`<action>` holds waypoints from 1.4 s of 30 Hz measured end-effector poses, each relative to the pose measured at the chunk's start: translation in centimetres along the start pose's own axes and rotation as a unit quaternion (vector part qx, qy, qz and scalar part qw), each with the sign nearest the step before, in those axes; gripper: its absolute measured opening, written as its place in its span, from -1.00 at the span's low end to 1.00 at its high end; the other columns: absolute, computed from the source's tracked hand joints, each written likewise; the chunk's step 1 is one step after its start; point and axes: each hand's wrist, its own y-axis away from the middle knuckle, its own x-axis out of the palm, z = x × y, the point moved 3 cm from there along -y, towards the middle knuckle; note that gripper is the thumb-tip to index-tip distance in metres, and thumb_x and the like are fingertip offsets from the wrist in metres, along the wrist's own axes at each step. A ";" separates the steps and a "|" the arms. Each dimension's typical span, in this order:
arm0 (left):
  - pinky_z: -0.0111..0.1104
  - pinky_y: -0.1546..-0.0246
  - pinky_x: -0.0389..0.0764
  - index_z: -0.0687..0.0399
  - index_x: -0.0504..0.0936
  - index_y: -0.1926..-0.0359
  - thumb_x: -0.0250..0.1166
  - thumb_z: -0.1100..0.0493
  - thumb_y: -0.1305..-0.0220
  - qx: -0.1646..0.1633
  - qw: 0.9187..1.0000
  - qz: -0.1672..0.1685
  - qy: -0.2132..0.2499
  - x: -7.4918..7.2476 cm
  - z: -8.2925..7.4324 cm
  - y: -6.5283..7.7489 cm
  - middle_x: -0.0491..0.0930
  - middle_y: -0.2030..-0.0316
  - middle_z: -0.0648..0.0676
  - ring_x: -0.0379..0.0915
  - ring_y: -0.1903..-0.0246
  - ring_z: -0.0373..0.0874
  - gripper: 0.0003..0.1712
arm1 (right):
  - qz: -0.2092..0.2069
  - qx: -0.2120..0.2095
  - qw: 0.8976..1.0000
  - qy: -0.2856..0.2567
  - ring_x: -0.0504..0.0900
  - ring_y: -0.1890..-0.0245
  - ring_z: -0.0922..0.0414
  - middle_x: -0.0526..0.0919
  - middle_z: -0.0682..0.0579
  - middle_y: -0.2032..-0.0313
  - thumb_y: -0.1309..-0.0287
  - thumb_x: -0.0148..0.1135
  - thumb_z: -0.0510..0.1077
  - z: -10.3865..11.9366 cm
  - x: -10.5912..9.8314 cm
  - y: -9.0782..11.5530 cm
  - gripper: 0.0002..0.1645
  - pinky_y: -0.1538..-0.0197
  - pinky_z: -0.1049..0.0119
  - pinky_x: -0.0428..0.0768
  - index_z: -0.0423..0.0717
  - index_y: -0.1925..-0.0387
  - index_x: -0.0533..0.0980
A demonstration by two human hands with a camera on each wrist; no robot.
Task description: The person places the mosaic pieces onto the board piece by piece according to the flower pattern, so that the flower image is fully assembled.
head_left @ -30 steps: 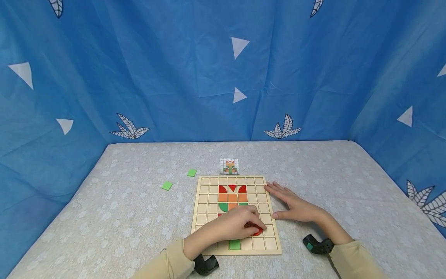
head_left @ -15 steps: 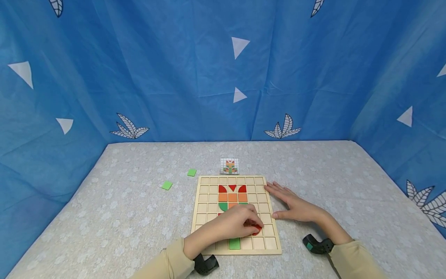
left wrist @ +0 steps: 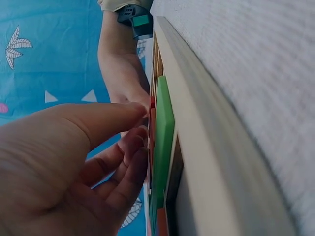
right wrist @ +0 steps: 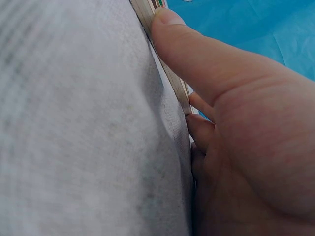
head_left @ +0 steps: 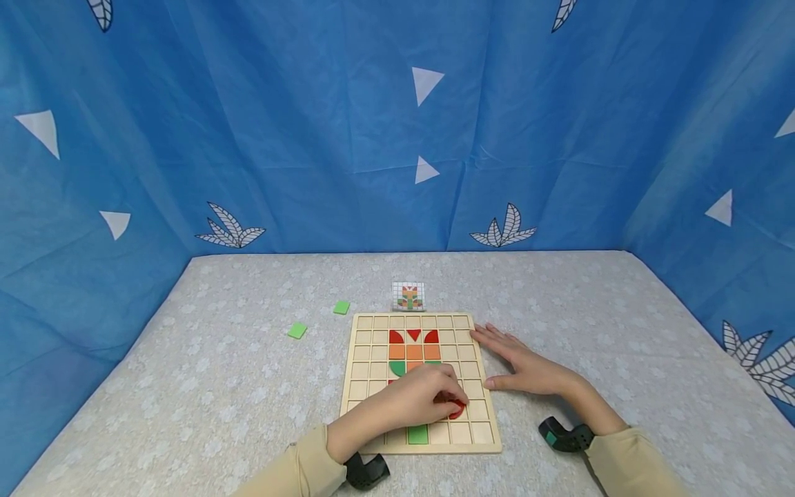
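My left hand reaches over the lower part of a wooden grid board, thumb and fingertips pinching a red piece with a rounded edge right at the cells. The hand covers several of the cells beneath it. In the left wrist view the fingertips are at the tile faces, beside a thick green tile. My right hand lies spread along the board's right side, fingers straight and thumb touching the frame. Higher on the board are red corner pieces, orange squares and a green rounded piece.
Two loose green squares, a nearer one and a farther one, lie on the cloth left of the board. A small pattern card stands behind the board. Blue curtain surrounds the table's back and sides.
My left fingers have shifted slightly left with the red piece and changed their curl a little. My right hand has stayed at the board's edge.
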 end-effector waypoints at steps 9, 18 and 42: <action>-0.56 0.32 0.45 0.10 0.72 0.20 0.26 0.26 -0.24 -0.040 0.996 -0.054 0.065 -3.9 1.1 0.8 0.54 0.34 -0.14 0.40 0.36 -0.37 -0.85 | -0.003 0.004 1.000 0.001 -0.19 -0.37 -0.18 -0.04 -0.17 -0.40 -0.07 0.32 0.10 -0.2 0.0 0.0 0.01 -0.26 -0.24 -0.22 -0.15 -0.42 0.06; -0.37 0.28 0.54 0.16 0.71 0.19 0.27 0.29 -0.22 -0.113 0.973 -0.194 0.059 -11.0 5.4 4.5 0.59 0.32 -0.07 0.48 0.35 -0.24 -0.84 | -0.009 0.009 1.000 0.006 -0.18 -0.37 -0.18 -0.04 -0.16 -0.40 -0.08 0.30 0.14 -0.5 0.3 0.1 0.00 -0.25 -0.24 -0.20 -0.12 -0.42 0.06; 0.06 -0.12 0.26 0.36 0.43 -0.18 0.41 0.22 -0.07 -0.269 0.956 -0.083 0.079 -14.3 16.7 16.7 0.37 -0.13 0.35 0.23 -0.13 0.29 -0.34 | -0.009 0.005 1.000 0.003 -0.18 -0.38 -0.17 -0.04 -0.15 -0.40 -0.06 0.32 0.13 -0.3 0.2 0.1 0.01 -0.26 -0.22 -0.21 -0.14 -0.42 0.07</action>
